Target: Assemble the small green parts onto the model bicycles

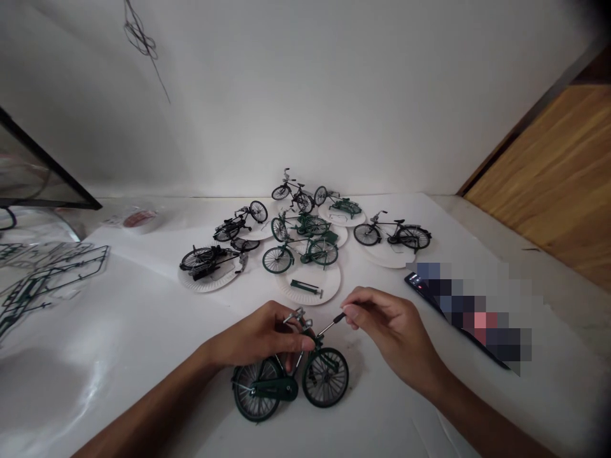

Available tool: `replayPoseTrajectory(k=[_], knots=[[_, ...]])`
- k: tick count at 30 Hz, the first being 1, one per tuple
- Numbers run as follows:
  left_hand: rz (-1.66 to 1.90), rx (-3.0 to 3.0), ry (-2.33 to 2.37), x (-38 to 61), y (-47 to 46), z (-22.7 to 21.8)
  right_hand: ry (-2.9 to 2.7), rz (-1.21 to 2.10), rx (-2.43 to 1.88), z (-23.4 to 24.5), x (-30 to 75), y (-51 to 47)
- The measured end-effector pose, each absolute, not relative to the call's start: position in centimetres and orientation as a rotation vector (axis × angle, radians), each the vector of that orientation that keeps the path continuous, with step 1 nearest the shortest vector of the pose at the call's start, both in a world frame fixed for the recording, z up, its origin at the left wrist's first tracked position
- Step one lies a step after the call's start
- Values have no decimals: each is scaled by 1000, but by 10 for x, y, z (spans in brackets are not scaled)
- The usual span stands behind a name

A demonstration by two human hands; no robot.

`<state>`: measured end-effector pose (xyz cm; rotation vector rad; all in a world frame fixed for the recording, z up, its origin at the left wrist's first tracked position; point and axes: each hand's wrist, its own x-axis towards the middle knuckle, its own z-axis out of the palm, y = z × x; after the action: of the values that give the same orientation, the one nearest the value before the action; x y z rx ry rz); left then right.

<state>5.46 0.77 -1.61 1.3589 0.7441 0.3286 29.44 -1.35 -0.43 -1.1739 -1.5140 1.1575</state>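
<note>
A small green model bicycle stands on the white table in front of me, its front wheel to the right. My left hand grips it by the frame just below the silver handlebar, thumb on the front of the frame. Between the fingertips of my right hand is a small screwdriver with a dark handle. Its metal shaft slants down left, and the tip is at the bicycle's front end beneath the handlebar. Whether the tip sits in a screw is too small to tell.
Beyond my hands, several black and green model bicycles stand or lie on and around paper plates. A green part lies on the nearest plate. Dark part frames are at left, a clear tub behind them. At right lies a phone, partly blurred out.
</note>
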Motion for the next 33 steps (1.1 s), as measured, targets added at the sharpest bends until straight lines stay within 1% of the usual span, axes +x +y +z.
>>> replayPoseTrajectory(k=[12, 21, 27, 33], knots=[[334, 1354, 754, 55, 7, -15, -1528, 1198, -1204, -3, 294, -12], [340, 1356, 750, 55, 7, -16, -1620, 1106, -1204, -6, 295, -13], [341, 1344, 765, 54, 8, -18, -1574, 1233, -1212, -6, 297, -10], [359, 1356, 773, 54, 8, -17, -1572, 1264, -1088, -5, 299, -5]])
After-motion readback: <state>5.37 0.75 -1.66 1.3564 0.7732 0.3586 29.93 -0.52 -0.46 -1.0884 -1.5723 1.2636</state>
